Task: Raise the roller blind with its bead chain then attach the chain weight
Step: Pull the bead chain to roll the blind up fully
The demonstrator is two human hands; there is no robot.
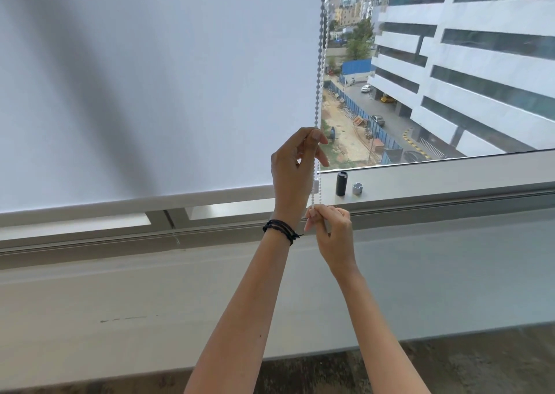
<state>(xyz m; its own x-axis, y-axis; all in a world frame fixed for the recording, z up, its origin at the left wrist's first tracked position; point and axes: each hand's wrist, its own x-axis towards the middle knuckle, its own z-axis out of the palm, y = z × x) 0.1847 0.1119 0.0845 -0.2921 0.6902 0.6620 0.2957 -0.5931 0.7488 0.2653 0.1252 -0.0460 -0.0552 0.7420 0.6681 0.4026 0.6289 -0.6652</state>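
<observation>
From the head camera, the white roller blind [156,87] is hanging down over most of the window, its bottom bar [135,203] sitting just above the window sill [450,180]. The bead chain [321,63] is running down along the blind's right edge as two strands, side by side.

The left hand [295,165] is reaching up, the higher of the two, and is pinching one strand of the chain between thumb and fingertips near the blind's lower right corner. A dark bracelet [280,228] is circling that wrist. A small white connector [316,185] is showing on the chain just right of the left palm.

The right hand [332,228] is sitting lower and nearer, closed around the bottom of the chain loop, with both strands entering its curled fingers from above.

On the sill, just right of the chain, a black cylinder [341,184] is standing upright; it looks like one part of the chain weight. Just beside it on the right, a smaller grey piece [357,188] is resting on the sill. Neither one is touching the chain or either hand.

Beyond the uncovered glass on the right, a pale building [465,63] and a street with parked cars are showing far below.
</observation>
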